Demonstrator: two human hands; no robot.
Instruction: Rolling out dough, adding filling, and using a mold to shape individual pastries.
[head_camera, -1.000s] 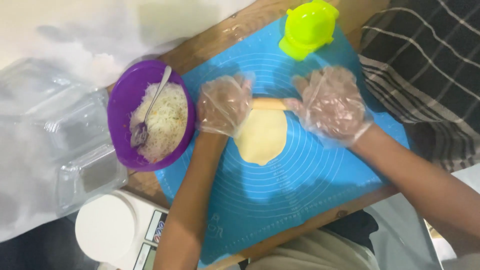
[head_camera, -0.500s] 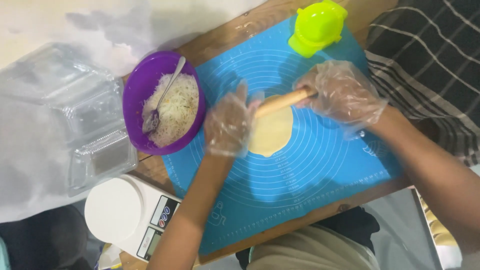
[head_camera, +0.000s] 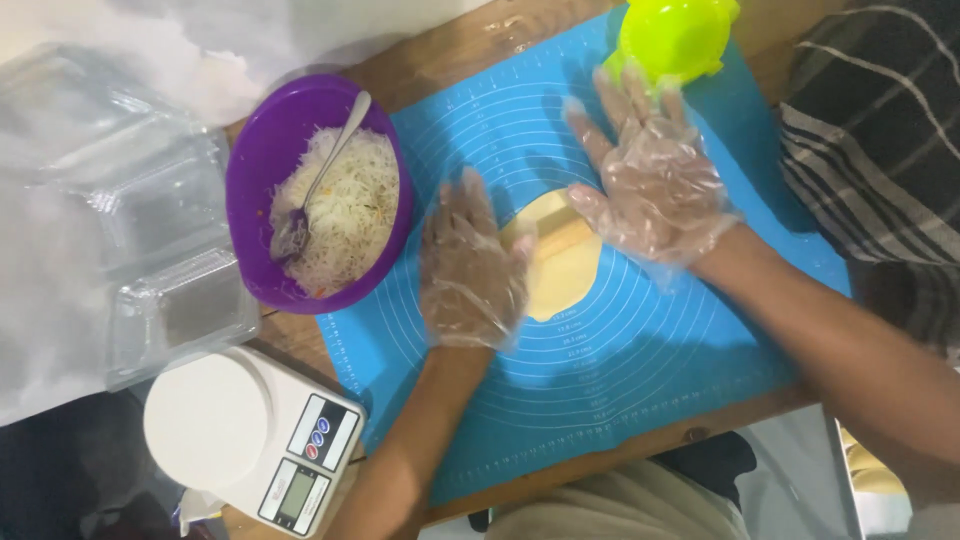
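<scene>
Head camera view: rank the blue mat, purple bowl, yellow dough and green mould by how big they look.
1. blue mat
2. purple bowl
3. yellow dough, partly hidden by the hands, so unsure against the next
4. green mould, cut off at the frame edge

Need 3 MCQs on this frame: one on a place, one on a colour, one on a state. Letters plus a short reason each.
1. Where is the purple bowl relative to the blue mat?
A. At the mat's left edge
B. In the middle of the mat
C. On the scale

2. What colour is the plastic press at the mat's top edge?
A. Red
B. Lime green
C. Black

3. How are the hands on the rolling pin?
A. Clenched fists
B. Flat, open palms
C. Off it, holding the spoon

Answers:
1. A, the bowl sits beside the mat's left side, above the white scale.
2. B, it is bright lime green.
3. B, the gloved left hand and right hand lie flat with fingers spread over the pin on the dough; the spoon rests in the bowl.
</scene>
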